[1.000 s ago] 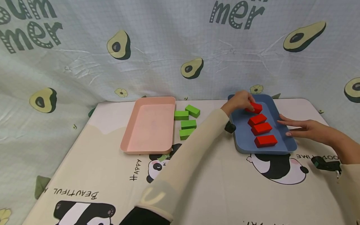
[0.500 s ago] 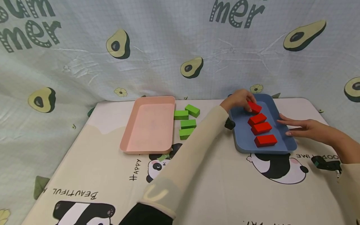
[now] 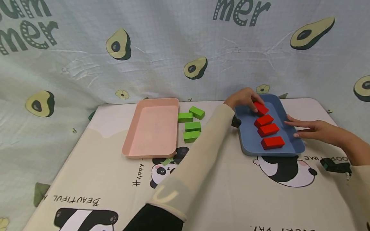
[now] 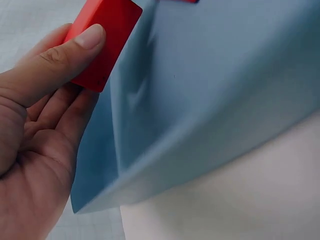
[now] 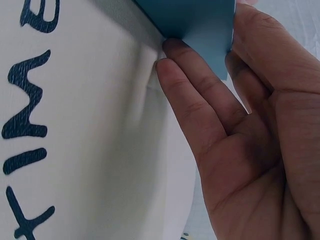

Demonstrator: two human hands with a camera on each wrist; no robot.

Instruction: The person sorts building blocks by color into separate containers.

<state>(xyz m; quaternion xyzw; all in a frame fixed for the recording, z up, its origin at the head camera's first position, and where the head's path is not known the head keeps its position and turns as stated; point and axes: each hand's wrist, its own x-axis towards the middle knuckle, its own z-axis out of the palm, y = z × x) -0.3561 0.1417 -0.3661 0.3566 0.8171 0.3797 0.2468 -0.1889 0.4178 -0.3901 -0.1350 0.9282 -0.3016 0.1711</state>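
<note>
My left hand (image 3: 244,98) reaches across into the far left part of the blue tray (image 3: 248,141). Its thumb and fingers pinch a red block (image 3: 261,109); close up in the left wrist view, the thumb presses flat on the face of this red block (image 4: 107,45). Nearer in the tray lie three more red blocks, the closest a red block (image 3: 272,142) apart from the other two. My right hand (image 3: 318,130) is at the tray's right side with fingers extended. In the right wrist view, its fingertips touch the tray's outer wall (image 5: 200,30).
A pink tray (image 3: 153,128) stands to the left, with nothing in it. Several green blocks (image 3: 192,126) lie on the cloth between the trays. My left sleeve (image 3: 199,157) crosses the table in front of them. A printed avocado curtain (image 3: 162,38) hangs behind the table.
The pinched red block has turned slightly in my left hand, its long side now pointing more toward the far edge. My right hand stays at the tray's side. The head view shifts a little.
</note>
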